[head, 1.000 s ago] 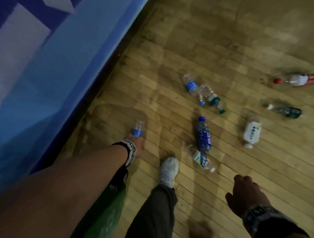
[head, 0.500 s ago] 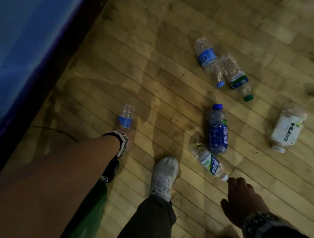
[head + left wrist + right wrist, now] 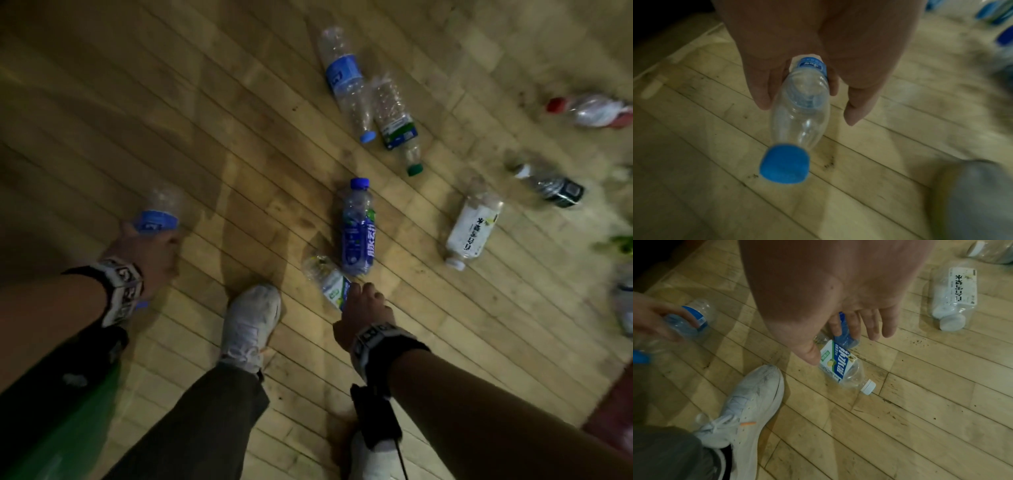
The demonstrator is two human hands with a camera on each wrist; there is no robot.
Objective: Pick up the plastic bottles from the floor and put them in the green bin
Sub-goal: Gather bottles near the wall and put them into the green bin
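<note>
On the wooden floor, plastic bottles lie scattered on their sides, none upright. Left hand: grip closed around a clear bottle with a blue label, fingers curled about its body, blue cap pointing away from the palm; the bottle is off the floor. Right hand: fingers spread and relaxed, holding nothing, poised directly over a clear bottle with a white cap and a blue-and-white label; whether the thumb already touches that label cannot be told. This bottle lies just beside the white shoe, its base against a dark blue bottle. Step in hand, as judged: second pickup, right side, while the first bottle waits in the left hand. The next move calls for lowering the right hand, wrapping the fingers around the labelled midsection, and lifting without knocking the blue bottle next to it. Green bin: only a green wall shows at the lower left edge of the head view, below the left forearm; its contents are hidden. Remaining on the floor: a touching pair of clear bottles, a white-labelled bottle, a dark-labelled one and a red-capped one, so the task appears far from finished.
</note>
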